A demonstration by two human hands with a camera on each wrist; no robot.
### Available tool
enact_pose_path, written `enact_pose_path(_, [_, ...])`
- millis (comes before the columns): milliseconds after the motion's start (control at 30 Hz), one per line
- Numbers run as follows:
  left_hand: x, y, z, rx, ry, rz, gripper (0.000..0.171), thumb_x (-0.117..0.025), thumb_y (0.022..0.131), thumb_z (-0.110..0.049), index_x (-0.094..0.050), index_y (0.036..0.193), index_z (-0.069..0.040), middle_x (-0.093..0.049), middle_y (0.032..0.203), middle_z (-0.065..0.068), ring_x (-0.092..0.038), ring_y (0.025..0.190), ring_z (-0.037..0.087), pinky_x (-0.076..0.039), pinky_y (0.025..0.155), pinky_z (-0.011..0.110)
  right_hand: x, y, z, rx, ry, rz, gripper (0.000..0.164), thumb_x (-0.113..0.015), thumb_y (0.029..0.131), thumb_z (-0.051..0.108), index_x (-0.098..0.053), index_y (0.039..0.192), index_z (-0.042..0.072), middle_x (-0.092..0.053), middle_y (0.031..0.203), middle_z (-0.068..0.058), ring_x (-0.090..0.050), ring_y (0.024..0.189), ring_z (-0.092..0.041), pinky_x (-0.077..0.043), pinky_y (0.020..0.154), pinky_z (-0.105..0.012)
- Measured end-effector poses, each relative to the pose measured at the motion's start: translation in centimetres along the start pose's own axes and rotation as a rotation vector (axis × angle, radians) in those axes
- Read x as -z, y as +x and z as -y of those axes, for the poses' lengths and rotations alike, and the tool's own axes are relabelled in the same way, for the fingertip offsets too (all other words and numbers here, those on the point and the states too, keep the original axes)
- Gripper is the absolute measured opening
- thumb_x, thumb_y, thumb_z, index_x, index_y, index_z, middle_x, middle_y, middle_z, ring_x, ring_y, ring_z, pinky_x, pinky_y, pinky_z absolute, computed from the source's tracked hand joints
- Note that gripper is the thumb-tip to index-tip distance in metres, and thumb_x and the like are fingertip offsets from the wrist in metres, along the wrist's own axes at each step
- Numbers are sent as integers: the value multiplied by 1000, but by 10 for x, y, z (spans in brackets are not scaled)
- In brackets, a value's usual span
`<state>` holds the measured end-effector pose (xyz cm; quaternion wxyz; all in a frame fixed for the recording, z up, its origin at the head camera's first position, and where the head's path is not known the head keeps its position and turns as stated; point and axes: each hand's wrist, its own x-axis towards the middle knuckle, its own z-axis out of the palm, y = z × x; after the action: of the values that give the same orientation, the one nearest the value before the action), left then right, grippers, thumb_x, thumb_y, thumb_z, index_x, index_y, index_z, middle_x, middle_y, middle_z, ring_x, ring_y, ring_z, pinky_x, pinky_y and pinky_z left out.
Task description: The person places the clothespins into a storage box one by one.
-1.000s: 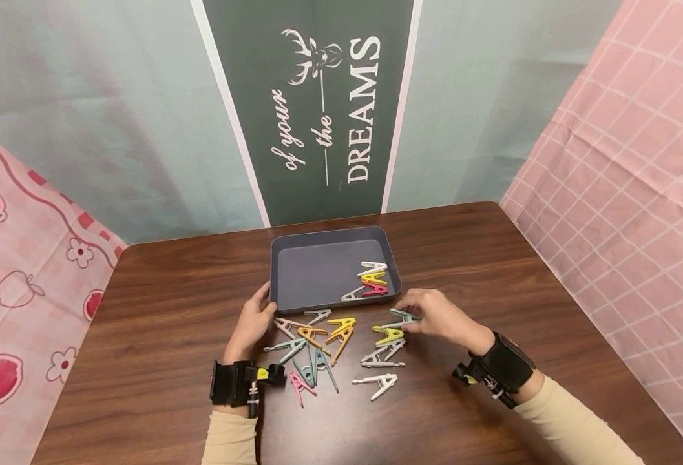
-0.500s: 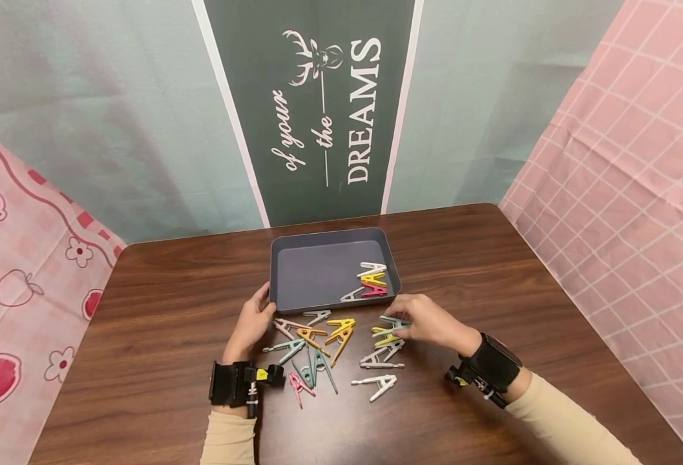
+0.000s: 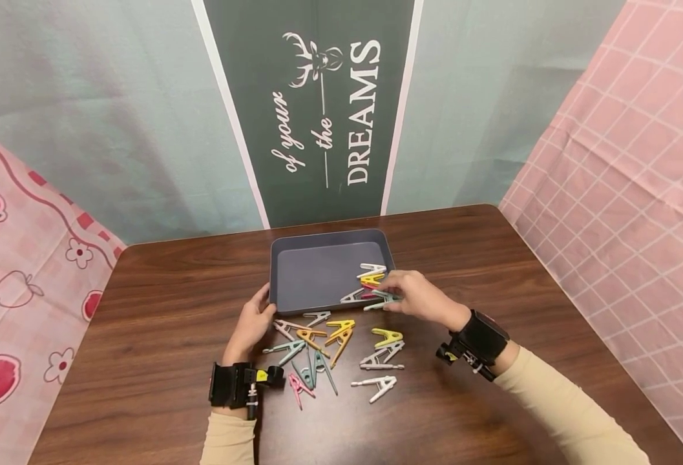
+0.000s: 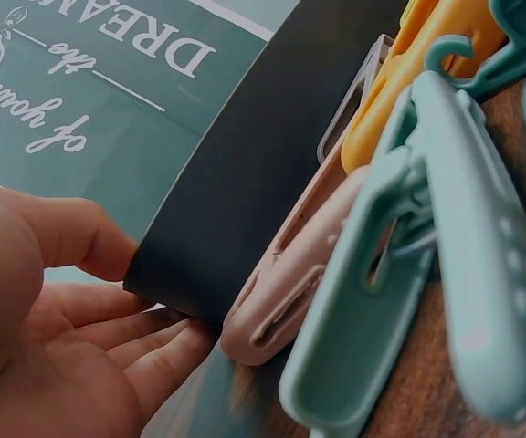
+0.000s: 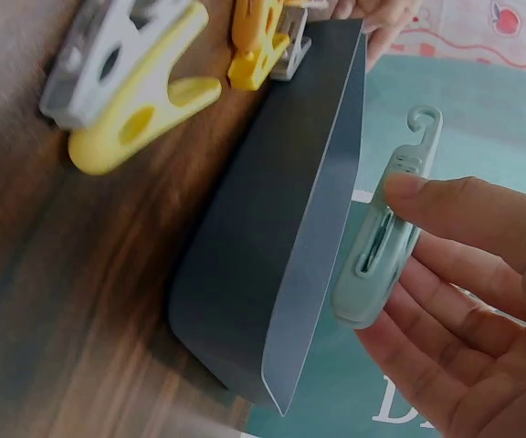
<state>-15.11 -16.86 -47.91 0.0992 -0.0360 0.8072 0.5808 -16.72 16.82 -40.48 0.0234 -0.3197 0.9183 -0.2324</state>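
Note:
A mint-green clothes peg (image 5: 386, 251) is pinched between the thumb and fingers of my right hand (image 3: 419, 297). In the head view it is held over the front right rim of a dark grey tray (image 3: 309, 274). My left hand (image 3: 254, 324) holds the tray's front left corner, thumb and fingers around it, as the left wrist view also shows. Inside the tray, at its right, lie a white peg (image 3: 371, 269), a yellow peg (image 3: 371, 279), a grey peg (image 3: 351, 296) and a red peg partly hidden by my right hand.
Several loose pegs lie on the brown table (image 3: 172, 336) before the tray, among them a lime-yellow peg (image 3: 388, 336), a white peg (image 3: 382, 385), a pink peg (image 3: 299, 389) and a teal peg (image 3: 320, 368). Fabric curtains (image 3: 603, 161) surround the table.
My right hand has lifted the mint-green peg from beside the lime-yellow one, moving it left and forward to the tray's rim. The left hand has stayed at the corner.

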Motion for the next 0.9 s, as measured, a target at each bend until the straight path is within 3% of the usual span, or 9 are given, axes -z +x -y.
enact_pose_path(367, [1,1,0,4,19,-4,59,-39,98,-3,-19,153,0,-29,156,26,-34,143,38,-37,113,46,5,21,-9,-79,-41,-13,30,-77,79,13,-73,107,3,-70,96,-9,-60,82,-14,-52,71,-28])
enact_pose_path(500, [1,1,-1,5,23,-5,59,-39,98,-3,-19,153,0,-31,155,26,-36,142,37,-39,110,41,4,29,-15,-95,-28,-28,30,-77,79,11,-72,106,0,-70,95,-11,-60,80,-17,-50,69,-28])
enact_pose_path(900, [0,3,1,-20,25,-18,59,-41,96,0,-22,152,2,-34,152,29,-39,140,37,-39,110,41,-1,48,-28,-112,-25,-77,27,-77,78,10,-73,102,-2,-68,88,-13,-61,78,-21,-51,68,-30])
